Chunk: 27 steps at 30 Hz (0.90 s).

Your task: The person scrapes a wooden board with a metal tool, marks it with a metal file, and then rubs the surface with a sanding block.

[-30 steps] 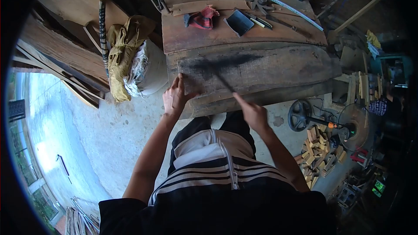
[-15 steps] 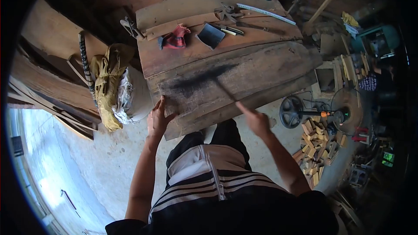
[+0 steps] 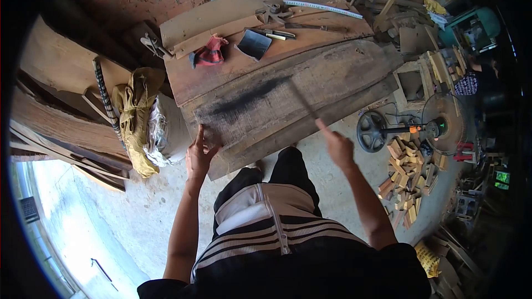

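A long, rough wooden board [image 3: 327, 80] lies across the bench, with a dark streak [image 3: 249, 97] along its left half. My left hand [image 3: 198, 158] rests at the board's near left corner, index finger stretched out and thumb apart on the wood. My right hand [image 3: 339, 147] is closed around the end of a thin stick-like tool [image 3: 305, 99], forefinger along its handle. The tool reaches over the board to the right end of the streak. Motion blurs its far tip, so I cannot tell its kind.
Behind the board lie a red cloth [image 3: 209, 51], a dark square sheet [image 3: 253, 44], pens [image 3: 280, 34] and a white ruler [image 3: 324, 7]. Yellow and white sacks [image 3: 138, 116] stand left. A fan [image 3: 438, 127] and a pile of wood offcuts [image 3: 410, 177] are at right.
The tool's far tip has moved right along the dark streak, from its middle to its right end. My right hand has shifted slightly right; my left hand stays at the board's corner.
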Available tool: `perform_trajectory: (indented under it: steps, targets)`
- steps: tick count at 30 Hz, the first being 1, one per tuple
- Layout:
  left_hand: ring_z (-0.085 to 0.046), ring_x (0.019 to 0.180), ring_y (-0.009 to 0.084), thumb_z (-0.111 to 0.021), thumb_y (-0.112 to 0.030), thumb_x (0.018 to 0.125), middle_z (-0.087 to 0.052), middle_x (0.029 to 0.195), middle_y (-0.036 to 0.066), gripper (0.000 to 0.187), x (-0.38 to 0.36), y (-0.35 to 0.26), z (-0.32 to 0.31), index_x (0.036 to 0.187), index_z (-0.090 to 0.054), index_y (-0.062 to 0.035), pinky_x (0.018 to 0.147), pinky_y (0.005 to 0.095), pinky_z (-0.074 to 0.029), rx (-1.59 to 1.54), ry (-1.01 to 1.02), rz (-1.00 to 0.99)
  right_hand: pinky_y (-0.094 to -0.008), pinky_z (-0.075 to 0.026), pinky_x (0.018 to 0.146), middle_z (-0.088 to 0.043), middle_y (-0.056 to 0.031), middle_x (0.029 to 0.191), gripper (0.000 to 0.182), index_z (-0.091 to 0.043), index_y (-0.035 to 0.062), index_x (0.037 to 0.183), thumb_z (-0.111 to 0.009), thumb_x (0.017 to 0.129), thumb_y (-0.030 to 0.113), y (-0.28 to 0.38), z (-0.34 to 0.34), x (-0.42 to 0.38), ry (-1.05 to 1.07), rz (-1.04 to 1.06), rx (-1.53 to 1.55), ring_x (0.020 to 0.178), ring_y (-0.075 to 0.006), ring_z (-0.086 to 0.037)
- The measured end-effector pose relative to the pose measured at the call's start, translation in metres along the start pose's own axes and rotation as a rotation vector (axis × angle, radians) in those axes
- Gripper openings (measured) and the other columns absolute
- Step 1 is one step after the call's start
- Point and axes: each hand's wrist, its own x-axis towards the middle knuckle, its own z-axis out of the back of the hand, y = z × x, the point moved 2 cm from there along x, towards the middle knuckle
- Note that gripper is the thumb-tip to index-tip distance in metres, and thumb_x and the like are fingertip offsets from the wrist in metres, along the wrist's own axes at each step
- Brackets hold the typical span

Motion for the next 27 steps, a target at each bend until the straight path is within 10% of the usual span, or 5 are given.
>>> perform_trajectory:
  steps: [9,16,22,27]
  targets:
    - [-0.070,0.085,0.0265,-0.080,-0.013,0.082,-0.070,0.105,0.017,0.090,0.001,0.013,0.004,0.158,-0.032,-0.0128,0.076,0.0366,-0.058,-0.160,0.050,-0.101,-0.0443,-0.054,0.053,-0.065,-0.0148,0.074,0.064,-0.054,0.0364,0.145,-0.062,0.089,0.008,0.097,-0.016,-0.007,0.047,0.379,0.076,0.059,-0.0314,-0.066]
    - [-0.073,0.087,0.0246,-0.076,-0.008,0.083,-0.072,0.107,0.015,0.089,-0.001,0.021,0.002,0.159,-0.029,-0.0124,0.079,0.0336,-0.059,-0.302,0.080,-0.085,-0.0442,-0.046,0.048,-0.060,-0.0124,0.068,0.066,-0.054,0.0275,0.147,-0.059,0.087,0.000,0.007,0.004,-0.005,-0.016,0.151,-0.069,0.054,-0.0284,-0.062]
    - [-0.074,0.094,0.0193,-0.074,-0.008,0.087,-0.074,0.111,0.015,0.060,-0.008,0.031,-0.010,0.142,-0.052,0.0026,0.080,0.0316,-0.059,-0.378,-0.014,-0.050,-0.0398,-0.052,0.048,-0.062,-0.0117,0.072,0.066,-0.057,0.0409,0.141,-0.061,0.087,0.004,0.105,-0.026,-0.016,0.090,0.493,0.058,0.051,-0.0278,-0.062]
    - [-0.073,0.099,0.0195,-0.073,-0.010,0.089,-0.073,0.114,0.018,0.053,-0.014,0.017,-0.003,0.136,-0.056,0.0066,0.084,0.0307,-0.058,-0.379,-0.002,-0.010,-0.0430,-0.050,0.049,-0.060,-0.0152,0.066,0.059,-0.057,0.0281,0.144,-0.058,0.091,0.003,0.045,-0.010,-0.005,0.072,0.253,0.055,0.053,-0.0298,-0.064]
